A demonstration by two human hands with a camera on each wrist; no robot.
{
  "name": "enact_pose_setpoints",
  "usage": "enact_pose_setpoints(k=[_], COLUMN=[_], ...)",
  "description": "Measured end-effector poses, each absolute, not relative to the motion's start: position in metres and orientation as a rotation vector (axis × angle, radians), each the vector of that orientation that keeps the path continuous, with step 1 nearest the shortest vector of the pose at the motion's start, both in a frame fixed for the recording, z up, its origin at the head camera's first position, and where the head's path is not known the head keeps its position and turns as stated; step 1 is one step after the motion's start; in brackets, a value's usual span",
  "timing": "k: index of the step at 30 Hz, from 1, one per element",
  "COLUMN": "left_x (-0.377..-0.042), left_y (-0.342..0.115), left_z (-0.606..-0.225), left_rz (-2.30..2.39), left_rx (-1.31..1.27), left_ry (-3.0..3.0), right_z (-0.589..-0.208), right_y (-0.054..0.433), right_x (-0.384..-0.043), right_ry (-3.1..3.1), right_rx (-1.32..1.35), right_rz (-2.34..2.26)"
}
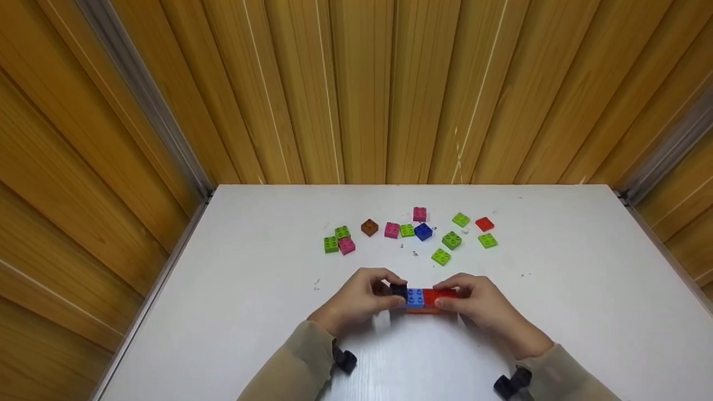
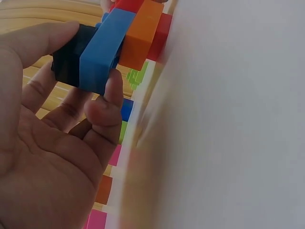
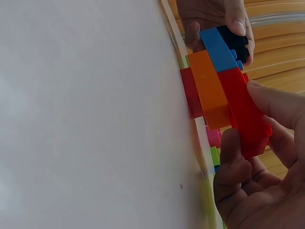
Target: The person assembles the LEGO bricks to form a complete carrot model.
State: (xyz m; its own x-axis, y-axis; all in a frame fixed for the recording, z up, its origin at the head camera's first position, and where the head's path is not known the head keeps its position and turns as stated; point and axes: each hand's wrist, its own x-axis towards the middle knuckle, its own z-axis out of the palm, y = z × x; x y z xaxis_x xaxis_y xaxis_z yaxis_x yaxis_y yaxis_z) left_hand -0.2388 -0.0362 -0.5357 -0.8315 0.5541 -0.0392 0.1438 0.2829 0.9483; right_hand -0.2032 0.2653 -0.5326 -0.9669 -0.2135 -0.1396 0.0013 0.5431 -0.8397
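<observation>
A small stack of toy building bricks stands between the two hands at the table's front. Its left end is a black brick (image 1: 397, 290) on top of a blue brick (image 1: 415, 298); my left hand (image 1: 359, 299) pinches the black one between thumb and fingers. To the right of the blue brick lies a red brick (image 3: 242, 105), which my right hand (image 1: 483, 299) grips by its sides. Beneath both sits an orange brick (image 3: 208, 88), with another red brick (image 3: 191, 90) at the bottom. In the left wrist view, a curled finger touches the blue brick's (image 2: 105, 52) underside.
Loose bricks lie farther back on the white table (image 1: 250, 312): several green ones, such as one brick (image 1: 440, 256), several pink ones (image 1: 419, 214), a brown one (image 1: 369, 227), a dark blue one (image 1: 423, 231) and a red one (image 1: 484, 224). Wood-patterned walls (image 1: 362, 89) enclose the table.
</observation>
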Motion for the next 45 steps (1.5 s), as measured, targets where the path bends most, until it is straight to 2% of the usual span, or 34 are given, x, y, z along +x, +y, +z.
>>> enact_pose_setpoints(k=[15, 19, 29, 35, 45], left_x=[-0.239, -0.24, -0.241, -0.241, -0.241], left_y=[-0.037, -0.039, -0.038, -0.037, -0.037], left_z=[-0.541, -0.542, -0.541, -0.54, -0.54], left_rz=[1.566, 1.554, 1.551, 1.548, 1.541], left_rx=[0.642, 0.626, 0.623, 0.632, 0.642], left_ry=[2.196, 2.2, 2.189, 2.189, 2.207], right_z=[-0.53, -0.527, -0.515, -0.516, -0.529], right_y=[0.27, 0.276, 0.293, 0.295, 0.3], right_x=[-0.205, -0.215, -0.264, -0.286, -0.295], right_ry=[2.515, 2.55, 2.634, 2.579, 2.517], right_rx=[-0.25, -0.183, 0.269, 0.31, 0.209], right_rz=[-1.417, -1.475, -1.625, -1.591, -1.492])
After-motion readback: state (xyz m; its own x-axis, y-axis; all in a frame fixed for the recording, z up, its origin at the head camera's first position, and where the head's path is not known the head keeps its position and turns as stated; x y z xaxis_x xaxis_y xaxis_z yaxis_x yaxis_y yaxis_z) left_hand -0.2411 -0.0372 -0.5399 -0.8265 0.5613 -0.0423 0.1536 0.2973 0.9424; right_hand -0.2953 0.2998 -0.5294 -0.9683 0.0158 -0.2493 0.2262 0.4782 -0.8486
